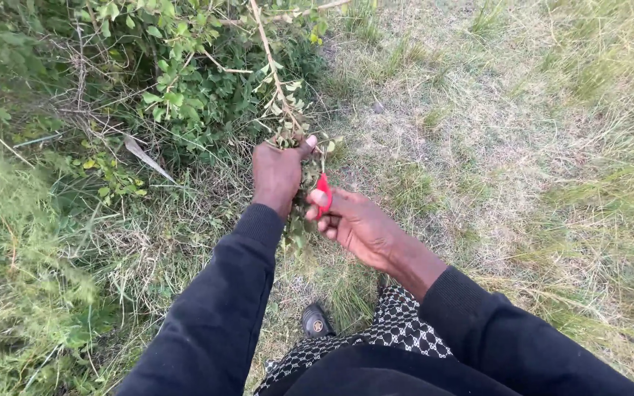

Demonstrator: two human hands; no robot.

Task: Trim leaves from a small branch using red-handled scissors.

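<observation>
My left hand [277, 172] is closed around a thin woody branch [271, 62] with small green leaves, gripping it low down where it leans out of a bush. My right hand [357, 224] holds a small red-handled cutting tool [323, 192] right beside the left hand, its tip against the stem just below my left thumb. The tool's blades are hidden among the leaves and fingers. Both arms wear dark sleeves.
A dense green bush [177, 73] fills the upper left. Dry, patchy grass [478, 132] covers the ground to the right. Taller green grass [16, 242] stands at the left. My black shoe [315, 320] and patterned trouser leg [398, 326] show below.
</observation>
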